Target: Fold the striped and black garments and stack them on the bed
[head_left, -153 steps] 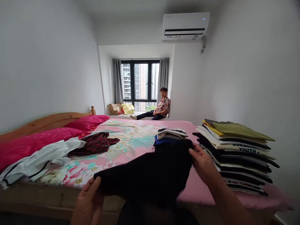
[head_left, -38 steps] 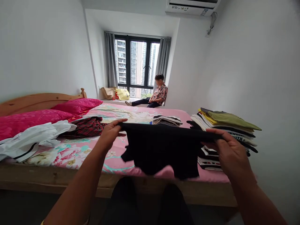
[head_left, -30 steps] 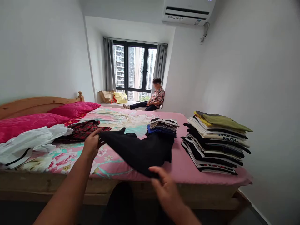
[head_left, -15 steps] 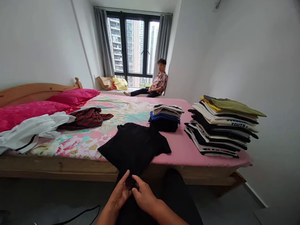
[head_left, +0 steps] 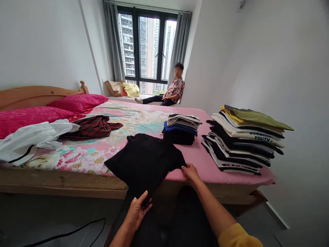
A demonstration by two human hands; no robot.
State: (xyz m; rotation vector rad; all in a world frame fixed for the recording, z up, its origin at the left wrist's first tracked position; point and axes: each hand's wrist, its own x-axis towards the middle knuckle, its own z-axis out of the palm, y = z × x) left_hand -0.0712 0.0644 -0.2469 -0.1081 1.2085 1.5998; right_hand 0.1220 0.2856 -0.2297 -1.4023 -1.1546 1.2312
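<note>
one outspread garment [head_left: 147, 157], two clothing stacks [head_left: 244, 145]

Shirt [head_left: 146, 157] is lying on bed [head_left: 64, 183], overhanging its front; pile 1 [head_left: 182, 130] is sitting behind R, pile 2 [head_left: 244, 147] farther R; 2 pillows [head_left: 81, 103] are resting L, w/ clothes [head_left: 46, 132] in front.

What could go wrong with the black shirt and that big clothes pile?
The black shirt hangs over the front edge of the bed, so a tug from the right hand at its sleeve might drag it off. The big clothes pile is tall and uneven, so a bump could topple it.
</note>
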